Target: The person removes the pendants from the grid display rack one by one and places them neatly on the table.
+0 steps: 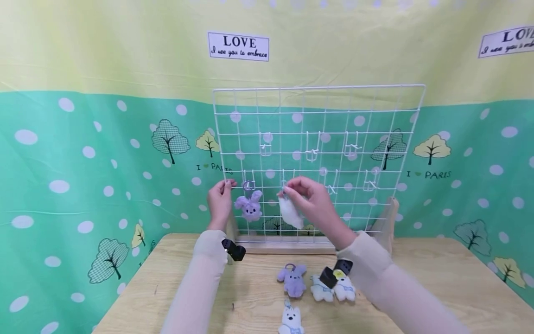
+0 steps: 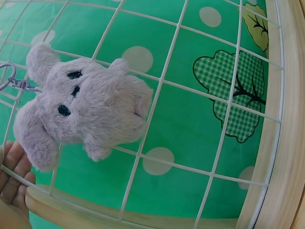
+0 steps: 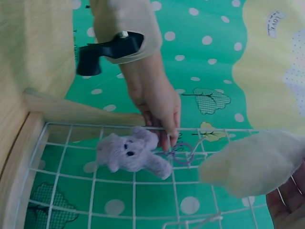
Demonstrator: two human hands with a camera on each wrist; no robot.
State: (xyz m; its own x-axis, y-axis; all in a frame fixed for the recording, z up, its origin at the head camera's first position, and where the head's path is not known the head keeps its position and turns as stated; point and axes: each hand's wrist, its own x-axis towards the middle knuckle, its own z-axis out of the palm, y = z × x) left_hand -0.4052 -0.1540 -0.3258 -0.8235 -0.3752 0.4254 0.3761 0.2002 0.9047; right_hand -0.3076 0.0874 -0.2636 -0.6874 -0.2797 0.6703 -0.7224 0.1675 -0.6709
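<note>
My left hand (image 1: 220, 202) grips the left edge of a white wire grid rack (image 1: 319, 86), thumb and fingers round its side wire. Just right of it, a purple plush bunny keychain (image 1: 250, 208) hangs by its ring from a hook; its face and long ears fill much of the left wrist view. My right hand (image 1: 314, 202) pinches a white plush keychain (image 1: 291, 214) at its top, close against a lower-row hook. The plush hangs down from the fingertips, its ring mostly hidden by them. In the right wrist view the white plush (image 3: 252, 164) shows its plain furry side.
Several more white hooks, such as an upper one (image 1: 311, 153), hang on the rack, which stands in a wooden base (image 1: 283, 246). On the wooden table (image 1: 137, 297) lie another purple bunny (image 1: 294, 282) and white plush keychains (image 1: 290, 320), two partly behind my right wrist camera (image 1: 329, 277).
</note>
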